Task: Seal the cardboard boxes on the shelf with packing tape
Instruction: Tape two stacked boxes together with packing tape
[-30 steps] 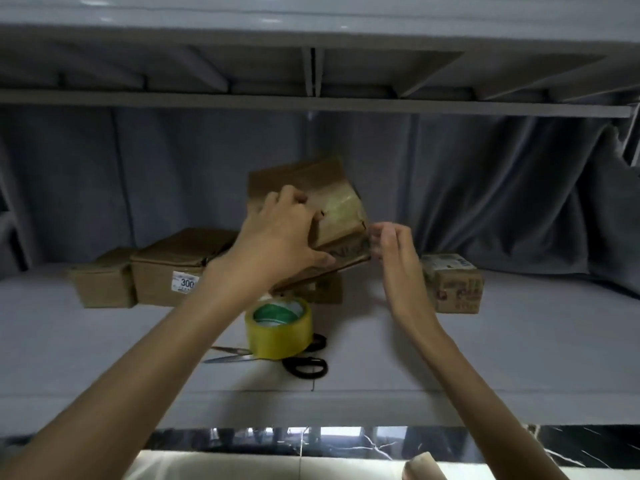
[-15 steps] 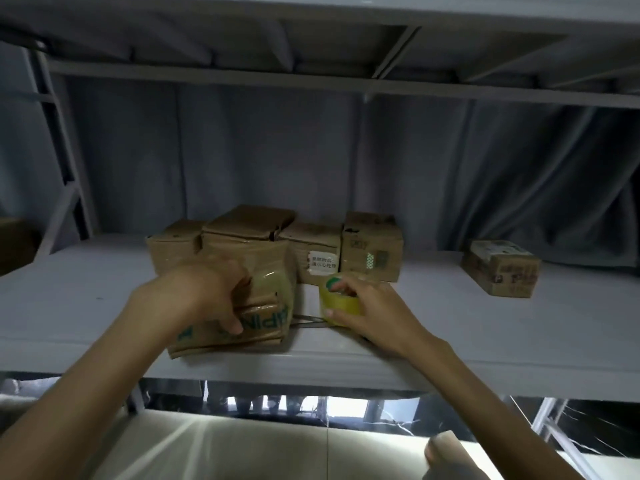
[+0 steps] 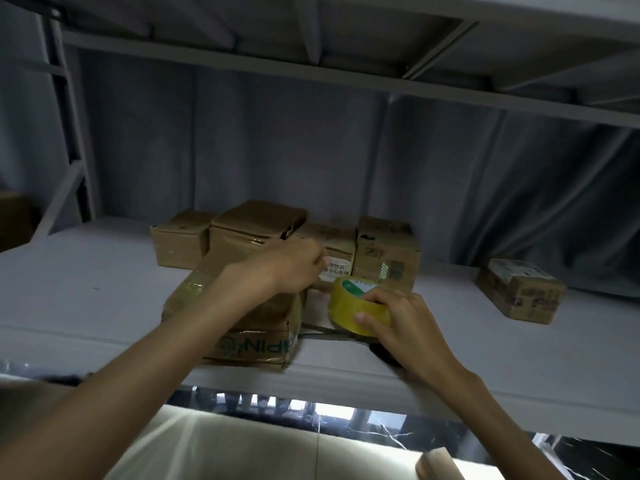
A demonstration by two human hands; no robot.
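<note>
A taped cardboard box (image 3: 242,330) with green print lies at the front of the grey shelf (image 3: 104,292). My left hand (image 3: 291,268) rests on its far right top corner, fingers curled over the edge. Just right of the box, my right hand (image 3: 398,320) grips a yellow roll of packing tape (image 3: 349,303) from the side, tilted up off the shelf. Scissors (image 3: 325,332) lie under the roll, their black handle partly hidden by my right wrist. No loose tape strip is visible between my hands.
Several more cardboard boxes (image 3: 384,258) stand in a row behind my hands. A lone small box (image 3: 519,289) sits at the right. A grey curtain hangs behind, the upper shelf (image 3: 346,53) is overhead, and a metal upright (image 3: 69,140) stands at left.
The box I held up in the air a second ago now lies at the shelf's front. My right hand took hold of the tape roll and tilted it. My left hand slid to the box's far corner.
</note>
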